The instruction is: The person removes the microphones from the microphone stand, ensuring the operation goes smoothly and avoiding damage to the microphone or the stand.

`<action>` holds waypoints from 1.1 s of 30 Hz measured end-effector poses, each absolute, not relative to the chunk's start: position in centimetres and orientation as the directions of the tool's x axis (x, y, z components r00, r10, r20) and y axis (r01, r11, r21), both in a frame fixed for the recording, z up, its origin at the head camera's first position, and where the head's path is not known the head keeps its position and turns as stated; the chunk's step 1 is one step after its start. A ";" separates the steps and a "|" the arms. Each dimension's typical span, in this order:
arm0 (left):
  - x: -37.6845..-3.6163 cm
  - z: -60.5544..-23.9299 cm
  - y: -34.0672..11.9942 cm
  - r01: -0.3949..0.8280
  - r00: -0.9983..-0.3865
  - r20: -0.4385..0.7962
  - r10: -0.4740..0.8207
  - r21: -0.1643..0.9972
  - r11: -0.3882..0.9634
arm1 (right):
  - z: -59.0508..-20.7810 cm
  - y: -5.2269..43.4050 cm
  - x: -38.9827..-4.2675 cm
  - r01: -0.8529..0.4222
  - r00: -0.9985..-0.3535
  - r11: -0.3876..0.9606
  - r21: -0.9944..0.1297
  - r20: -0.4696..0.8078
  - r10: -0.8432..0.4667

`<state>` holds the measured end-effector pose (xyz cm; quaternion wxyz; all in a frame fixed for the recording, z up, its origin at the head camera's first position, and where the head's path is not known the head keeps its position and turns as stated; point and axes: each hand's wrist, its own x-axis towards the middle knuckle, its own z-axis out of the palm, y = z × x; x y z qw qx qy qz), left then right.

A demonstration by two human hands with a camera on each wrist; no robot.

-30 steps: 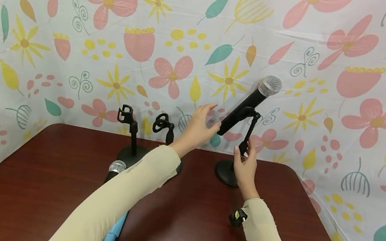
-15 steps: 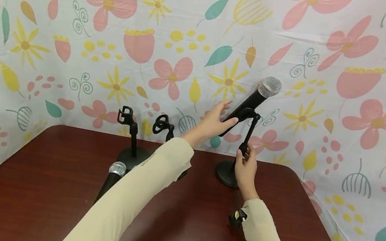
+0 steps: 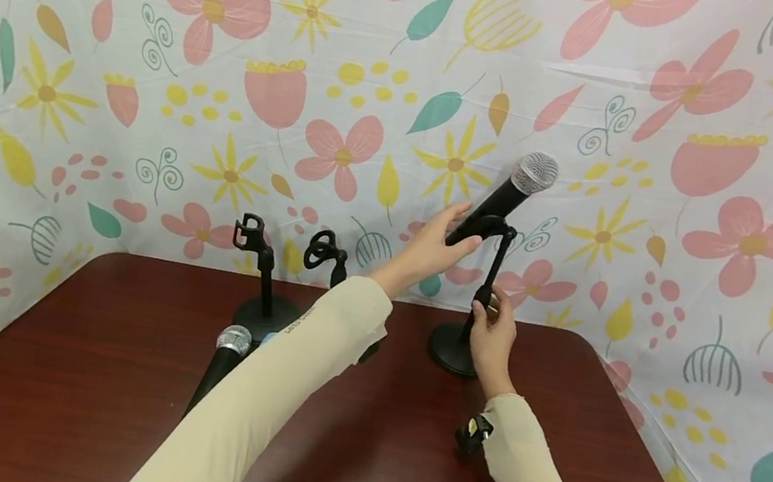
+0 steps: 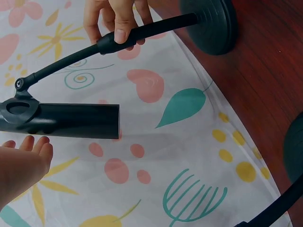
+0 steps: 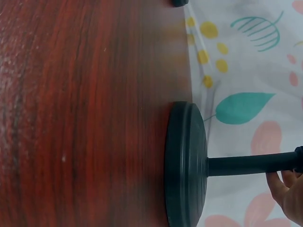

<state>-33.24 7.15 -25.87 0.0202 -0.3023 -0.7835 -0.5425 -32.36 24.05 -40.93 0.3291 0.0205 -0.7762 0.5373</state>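
Note:
A black microphone (image 3: 507,197) with a silver mesh head sits tilted in the clip of a black desk stand (image 3: 449,348) at the back of the table. My left hand (image 3: 441,243) reaches up to its lower end, fingers straight. In the left wrist view the fingertips (image 4: 33,146) lie just under the microphone barrel (image 4: 66,121), not wrapped round it. My right hand (image 3: 490,329) grips the stand's pole (image 4: 151,29) above the round base (image 5: 185,163); its fingers (image 5: 286,187) curl round the pole (image 5: 246,163).
Two empty microphone stands (image 3: 266,272) (image 3: 325,252) stand at the back left. A second microphone (image 3: 221,362) lies on the dark red table (image 3: 72,360), partly under my left sleeve. A flowered cloth (image 3: 155,70) walls the table on three sides.
My left hand has risen to the right, from below the microphone's tail to right against it. The right hand has kept its hold on the pole.

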 end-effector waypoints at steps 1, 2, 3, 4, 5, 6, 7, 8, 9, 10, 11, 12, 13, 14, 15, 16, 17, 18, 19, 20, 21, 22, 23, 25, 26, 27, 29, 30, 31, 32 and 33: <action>-33.2 -25.9 7.1 0.494 -0.818 0.360 0.450 0.840 0.225 | -40.9 24.0 -32.4 -0.387 -0.782 0.421 -0.821 0.534 0.323; -33.2 -25.8 7.1 0.492 -0.819 0.361 0.446 0.841 0.224 | -40.9 23.9 -32.4 -0.389 -0.779 0.419 -0.820 0.536 0.326; -33.2 -25.8 7.1 0.490 -0.821 0.361 0.442 0.843 0.223 | -41.0 23.8 -32.4 -0.390 -0.777 0.423 -0.818 0.538 0.325; -33.2 -25.8 7.0 0.492 -0.822 0.365 0.437 0.842 0.221 | -40.9 23.7 -32.4 -0.389 -0.779 0.420 -0.820 0.536 0.326; -33.2 -25.7 7.0 0.495 -0.823 0.370 0.431 0.840 0.222 | -40.9 23.6 -32.4 -0.393 -0.777 0.417 -0.819 0.539 0.326; -33.2 -25.6 6.9 0.497 -0.826 0.376 0.421 0.837 0.228 | -40.8 23.5 -32.4 -0.399 -0.774 0.417 -0.817 0.544 0.325; -33.2 -25.5 6.9 0.500 -0.827 0.382 0.411 0.835 0.230 | -40.7 23.3 -32.3 -0.406 -0.771 0.412 -0.816 0.548 0.324; -33.3 -25.5 6.9 0.501 -0.830 0.387 0.401 0.833 0.234 | -40.6 23.2 -32.3 -0.415 -0.768 0.409 -0.813 0.554 0.322; -33.3 -25.5 6.9 0.501 -0.834 0.391 0.390 0.832 0.237 | -40.5 23.0 -32.3 -0.427 -0.764 0.406 -0.808 0.562 0.317; -33.3 -25.4 6.8 0.503 -0.835 0.398 0.381 0.832 0.234 | -40.5 22.8 -32.2 -0.440 -0.756 0.404 -0.802 0.574 0.315; -33.3 -25.4 6.7 0.508 -0.835 0.407 0.372 0.829 0.233 | -40.4 22.7 -32.2 -0.458 -0.746 0.405 -0.792 0.590 0.310; -33.3 -25.4 6.6 0.510 -0.836 0.414 0.360 0.828 0.233 | -40.4 22.5 -32.2 -0.473 -0.738 0.404 -0.783 0.603 0.304; -33.3 -25.4 6.5 0.514 -0.835 0.425 0.349 0.828 0.223 | -40.4 22.3 -32.1 -0.494 -0.722 0.402 -0.770 0.622 0.304; -33.3 -25.4 6.4 0.522 -0.833 0.438 0.339 0.826 0.215 | -40.3 22.1 -32.1 -0.508 -0.713 0.406 -0.760 0.635 0.297; -33.2 -25.4 6.2 0.530 -0.830 0.453 0.326 0.822 0.206 | -40.3 21.9 -32.1 -0.520 -0.706 0.408 -0.750 0.647 0.288; -33.2 -25.5 6.1 0.540 -0.826 0.470 0.313 0.819 0.195 | -40.2 21.8 -32.1 -0.534 -0.700 0.407 -0.741 0.657 0.279; -33.2 -25.5 5.9 0.548 -0.823 0.484 0.297 0.815 0.189 | -40.2 21.6 -32.1 -0.538 -0.703 0.401 -0.742 0.657 0.273; -33.3 -25.6 5.8 0.552 -0.822 0.494 0.283 0.813 0.183 | -40.1 21.4 -32.1 -0.541 -0.708 0.394 -0.743 0.655 0.265; -33.3 -25.6 5.7 0.558 -0.819 0.505 0.273 0.811 0.176 | -40.0 21.2 -32.1 -0.543 -0.713 0.386 -0.746 0.652 0.258; -33.3 -25.6 5.5 0.557 -0.820 0.507 0.266 0.813 0.170 | -39.9 21.1 -32.1 -0.533 -0.729 0.379 -0.756 0.638 0.248; -33.3 -25.6 5.4 0.554 -0.823 0.506 0.257 0.814 0.173 | -39.8 21.0 -32.1 -0.527 -0.740 0.373 -0.764 0.628 0.242; -33.3 -25.6 5.2 0.548 -0.827 0.502 0.252 0.820 0.167 | -39.8 20.9 -32.1 -0.519 -0.750 0.368 -0.771 0.618 0.236; -33.3 -25.6 5.0 0.546 -0.830 0.500 0.247 0.820 0.171 | -39.7 20.7 -32.1 -0.508 -0.761 0.366 -0.780 0.606 0.233; -33.3 -25.5 4.6 0.541 -0.834 0.497 0.239 0.822 0.179 | -39.4 20.3 -31.8 -0.509 -0.770 0.358 -0.783 0.600 0.217; -33.3 -25.5 4.4 0.540 -0.836 0.497 0.234 0.820 0.189 | -39.1 20.1 -31.6 -0.514 -0.770 0.361 -0.778 0.604 0.206; -33.3 -25.5 4.2 0.543 -0.835 0.501 0.228 0.816 0.199 | -38.7 19.8 -31.2 -0.524 -0.767 0.363 -0.771 0.612 0.192; -33.4 -25.4 3.7 0.550 -0.833 0.508 0.219 0.806 0.218 | -37.9 19.2 -30.4 -0.555 -0.755 0.355 -0.752 0.635 0.164; -33.5 -25.3 3.5 0.551 -0.833 0.510 0.216 0.804 0.223 | -37.5 18.9 -30.0 -0.572 -0.748 0.351 -0.741 0.647 0.148; -33.5 -25.3 3.3 0.552 -0.832 0.513 0.213 0.802 0.226 | -37.2 18.7 -29.7 -0.583 -0.741 0.355 -0.730 0.657 0.134; -33.6 -25.2 3.2 0.554 -0.831 0.515 0.209 0.800 0.231 | -36.8 18.5 -29.3 -0.592 -0.737 0.358 -0.722 0.665 0.123; -33.6 -25.1 3.0 0.555 -0.831 0.517 0.207 0.799 0.231 | -36.7 18.3 -29.2 -0.599 -0.734 0.356 -0.717 0.670 0.113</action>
